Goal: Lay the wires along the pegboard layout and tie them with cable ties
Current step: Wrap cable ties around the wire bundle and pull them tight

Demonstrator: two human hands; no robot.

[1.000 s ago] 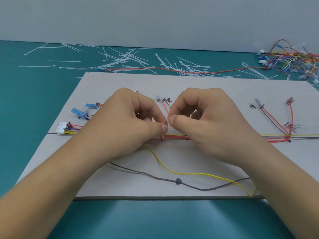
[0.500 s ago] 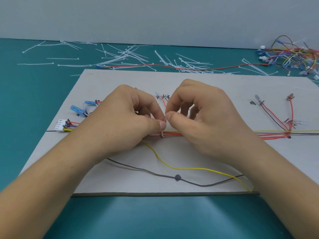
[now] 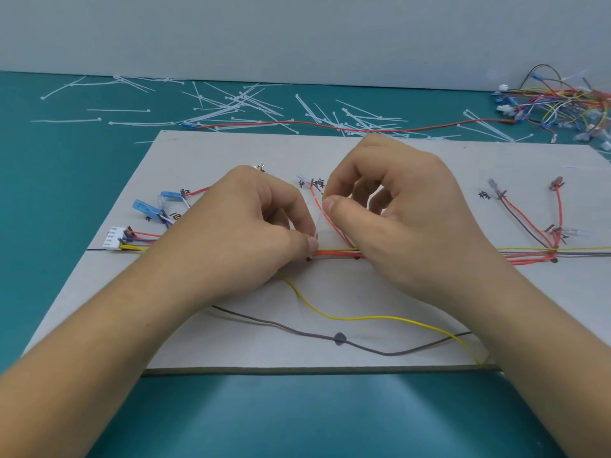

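- Left hand (image 3: 251,233): one of two bare hands over the board. The thumb and forefinger are curled and pinch the lower end of the cable tie, right at the wire bundle. The other fingers are folded under.
- Right hand (image 3: 400,219): thumb and forefinger pinch the free end of the same tie, held up above the bundle. The remaining fingers are loosely curled.
- Cable tie (image 3: 320,223): one translucent white strip, running from the left thumb up to the right fingertips.
- Wire bundle (image 3: 334,254): mostly red wires with one yellow, lying along the black line across the middle of the pegboard (image 3: 413,153), between the two hands.
- Two slack wires on the near half of the board: one yellow wire (image 3: 330,315) and one grey wire (image 3: 291,329). The grey one crosses a dark dot.
- One white connector (image 3: 114,238) at the bundle's left end, with two blue terminals (image 3: 142,208) just beyond it.
- Three terminal ends (image 3: 557,184) branch off at the right of the board.
- Loose cable ties (image 3: 238,104): too many to count, scattered on the teal table (image 3: 49,180) behind the board. One red wire (image 3: 363,129) lies among them.
- One tangled pile of wire harnesses (image 3: 558,100) at the far right corner.
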